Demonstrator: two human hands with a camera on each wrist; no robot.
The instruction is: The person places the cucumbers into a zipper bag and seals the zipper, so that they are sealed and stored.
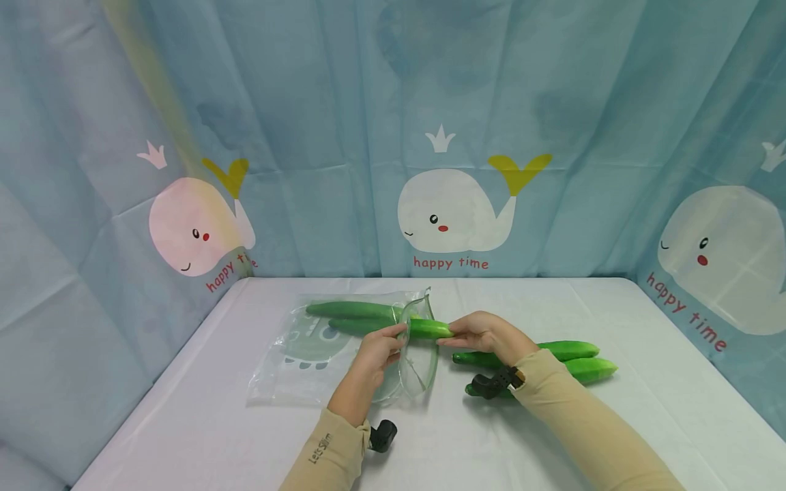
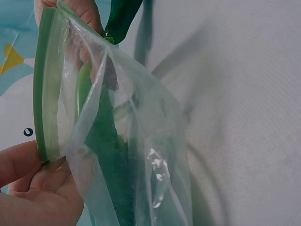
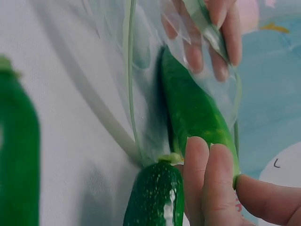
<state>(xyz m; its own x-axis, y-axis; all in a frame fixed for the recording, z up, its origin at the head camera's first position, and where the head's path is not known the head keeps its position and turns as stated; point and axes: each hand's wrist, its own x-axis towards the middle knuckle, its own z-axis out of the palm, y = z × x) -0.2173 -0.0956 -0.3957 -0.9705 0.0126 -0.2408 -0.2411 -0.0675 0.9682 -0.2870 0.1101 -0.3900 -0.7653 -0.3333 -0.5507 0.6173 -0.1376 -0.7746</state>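
Observation:
A clear zip bag (image 1: pixel 270 385) with a green zip edge and a cartoon print lies on the table, its mouth held apart toward the right. My left hand (image 1: pixel 373 354) pinches the rim of that mouth; in the left wrist view the thumb and fingers (image 2: pixel 44 186) grip the green zip strip. My right hand (image 1: pixel 482 335) holds a long green cucumber (image 1: pixel 430 329) by its lighter end. Most of this cucumber's length is inside the bag, with the held end at the opening. Another cucumber (image 1: pixel 346 309) lies inside, along the bag's far side.
Two more cucumbers, a farther one (image 1: pixel 571 350) and a nearer one (image 1: pixel 592 370), lie under and beside my right forearm, partly hidden by it. The white-covered table (image 1: pixel 184 423) ends at a blue curtain (image 1: pixel 319 225) printed with whales.

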